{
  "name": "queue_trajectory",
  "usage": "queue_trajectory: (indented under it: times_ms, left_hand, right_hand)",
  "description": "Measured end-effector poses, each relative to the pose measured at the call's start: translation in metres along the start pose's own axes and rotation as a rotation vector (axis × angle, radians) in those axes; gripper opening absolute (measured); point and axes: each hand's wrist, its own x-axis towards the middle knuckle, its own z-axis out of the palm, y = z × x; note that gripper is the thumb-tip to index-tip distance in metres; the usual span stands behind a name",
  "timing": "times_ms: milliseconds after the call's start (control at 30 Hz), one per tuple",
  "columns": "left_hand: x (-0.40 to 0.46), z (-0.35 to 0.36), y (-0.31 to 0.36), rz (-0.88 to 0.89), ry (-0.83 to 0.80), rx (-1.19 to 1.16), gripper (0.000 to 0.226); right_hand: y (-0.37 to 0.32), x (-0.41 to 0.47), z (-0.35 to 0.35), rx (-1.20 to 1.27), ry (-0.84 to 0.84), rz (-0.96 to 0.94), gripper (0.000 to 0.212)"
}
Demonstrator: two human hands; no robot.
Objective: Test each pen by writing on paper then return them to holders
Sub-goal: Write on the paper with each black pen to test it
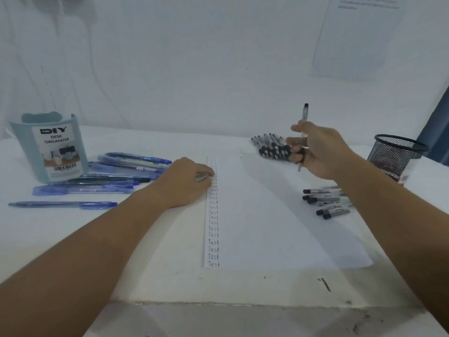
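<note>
Clear plastic with a black cap and black grip, the pen [303,137] stands nearly upright in the right hand [318,152], raised above the table [243,285] at the far right edge of the paper [267,215]. The right fingers [295,142] are curled round its lower barrel and the thumb sits higher on it. Just behind that hand lies a row of black pens [269,145], side by side. The paper lies flat in the middle of the table, and down its left edge runs a column of the handwritten word "Test" [213,234]. The left hand [184,181] rests on that edge, its fingers bent and pressed together on the sheet. Right of the paper lies a loose group of black-capped pens [325,203], partly hidden by the right forearm. Farther right stands a black mesh holder [393,154]. On the left, blue pens [116,176] lie scattered beside a pale blue desk organizer [52,147].
</note>
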Motion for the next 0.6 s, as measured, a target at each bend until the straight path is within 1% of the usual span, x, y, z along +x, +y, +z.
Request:
queue_trajectory:
  times_ms: [33,200,267,300,367,400,500,600]
  left_hand:
    - [0.001,0.0,0.001,-0.002,0.026,-0.013,0.026]
    - [0.006,0.001,0.003,0.004,0.09,0.003,0.021]
    - [0.006,0.002,0.001,0.006,0.099,-0.003,0.02]
    - [0.007,0.002,0.0,0.006,0.103,-0.005,0.02]
    - [0.008,0.003,-0.002,0.004,0.105,-0.014,0.019]
    - [0.008,0.003,-0.003,0.005,0.104,-0.02,0.019]
    - [0.009,0.005,-0.005,0.015,0.096,-0.043,0.018]
    - [0.009,0.005,-0.006,0.015,0.1,-0.042,0.018]
  right_hand:
    - [-0.004,0.009,-0.003,-0.06,0.031,-0.001,0.011]
    - [-0.007,0.048,-0.022,-0.481,0.152,-0.02,0.021]
    - [-0.002,0.064,-0.028,-0.584,0.193,-0.013,0.025]
    - [0.001,0.071,-0.03,-0.635,0.22,-0.025,0.022]
    - [0.006,0.082,-0.03,-0.755,0.288,-0.069,0.009]
    - [0.008,0.086,-0.03,-0.819,0.313,-0.083,0.011]
    - [0.01,0.097,-0.026,-1.041,0.383,-0.108,0.034]
    - [0.013,0.105,-0.021,-1.19,0.386,-0.114,0.04]
